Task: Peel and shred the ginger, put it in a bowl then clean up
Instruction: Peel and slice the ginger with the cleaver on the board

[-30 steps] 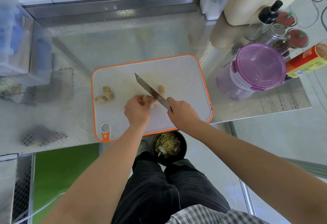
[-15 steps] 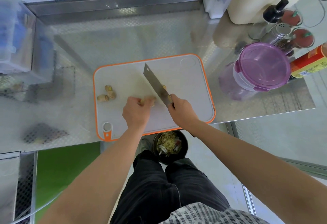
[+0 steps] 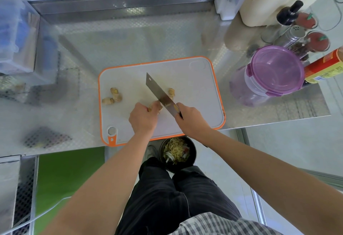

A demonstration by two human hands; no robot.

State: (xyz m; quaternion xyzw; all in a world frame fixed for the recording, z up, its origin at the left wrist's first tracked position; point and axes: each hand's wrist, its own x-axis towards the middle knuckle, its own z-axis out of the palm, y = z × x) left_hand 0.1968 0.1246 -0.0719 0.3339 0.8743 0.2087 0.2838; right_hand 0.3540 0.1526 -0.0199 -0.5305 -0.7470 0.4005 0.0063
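A white cutting board with an orange rim lies on the steel counter. My left hand grips a piece of ginger near the board's middle. My right hand holds the handle of a cleaver, whose blade rests against that ginger piece and points away to the upper left. A small cluster of ginger knobs lies at the board's left. Another ginger piece shows just behind the blade.
A black bin with scraps stands on the floor under the counter's front edge. A purple-lidded container, spice jars, a red can and a cream caddy crowd the right. Clear storage boxes stand at left.
The cleaver blade tipped up and turned more flat-on to the camera, staying against the ginger in my left hand. Both hands kept their places on the board.
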